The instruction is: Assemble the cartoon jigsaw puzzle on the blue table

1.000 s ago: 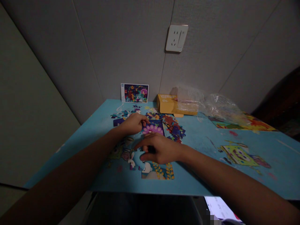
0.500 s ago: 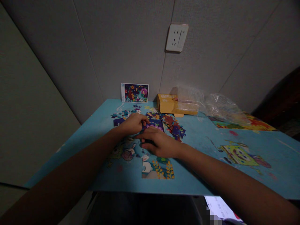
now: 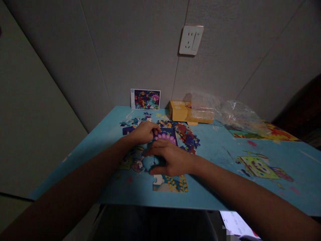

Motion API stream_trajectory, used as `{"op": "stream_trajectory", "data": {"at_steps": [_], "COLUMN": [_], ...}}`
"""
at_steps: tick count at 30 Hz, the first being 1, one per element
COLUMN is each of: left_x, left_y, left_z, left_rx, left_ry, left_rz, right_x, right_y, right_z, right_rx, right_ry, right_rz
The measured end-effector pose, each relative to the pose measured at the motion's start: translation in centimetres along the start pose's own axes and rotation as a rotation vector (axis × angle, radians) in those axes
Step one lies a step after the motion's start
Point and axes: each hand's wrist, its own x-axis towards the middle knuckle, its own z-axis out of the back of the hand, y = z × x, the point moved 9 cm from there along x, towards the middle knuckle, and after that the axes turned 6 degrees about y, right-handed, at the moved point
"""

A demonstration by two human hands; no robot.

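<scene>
My left hand [image 3: 145, 132] rests at the far side of a partly joined jigsaw puzzle, its fingers curled down by a purple section with pink flower shapes [image 3: 165, 137]. What its fingertips hold, if anything, is hidden. Nearer to me, my right hand [image 3: 174, 157] lies over the puzzle's middle and covers part of it. Its thumb and fingers are spread apart, with no piece visible between them. Below it shows a joined corner section with yellow leaves [image 3: 173, 184]. Loose jigsaw pieces [image 3: 187, 135] lie in a heap to the right, with several more pieces [image 3: 135, 121] behind my left hand.
A picture card [image 3: 146, 99] leans against the wall. Right of it are a yellow box [image 3: 179, 112] and crumpled clear plastic [image 3: 238, 113]. A colourful sheet [image 3: 281, 132] lies at the right. The blue table [image 3: 120, 194] has printed cartoon figures.
My right hand has shifted slightly toward me, and its thumb has opened away from the fingers, uncovering more of the pink flower section. My left hand stays nearly in place.
</scene>
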Motion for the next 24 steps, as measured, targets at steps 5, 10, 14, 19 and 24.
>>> {"op": "stream_trajectory", "data": {"at_steps": [5, 10, 14, 19, 24], "left_x": [0.07, 0.02, 0.02, -0.02, -0.09], "left_y": [0.16, 0.09, 0.08, 0.18, 0.24], "left_z": [-0.14, -0.08, -0.03, -0.02, -0.03], "left_rx": [-0.016, -0.02, -0.019, -0.017, -0.018], "left_ry": [0.0, 0.004, 0.004, -0.004, -0.011], "left_rz": [-0.001, 0.007, 0.011, 0.008, 0.005], "right_x": [-0.07, 0.08, 0.23, 0.05, -0.01], "right_y": [0.05, 0.04, 0.07, -0.05, -0.09], "right_z": [-0.21, -0.29, -0.39, -0.17, -0.14], "right_rx": [-0.016, -0.044, -0.063, -0.057, -0.042], "right_ry": [0.01, -0.004, -0.002, -0.018, -0.008], "right_rz": [-0.01, -0.064, -0.106, -0.084, -0.087]}}
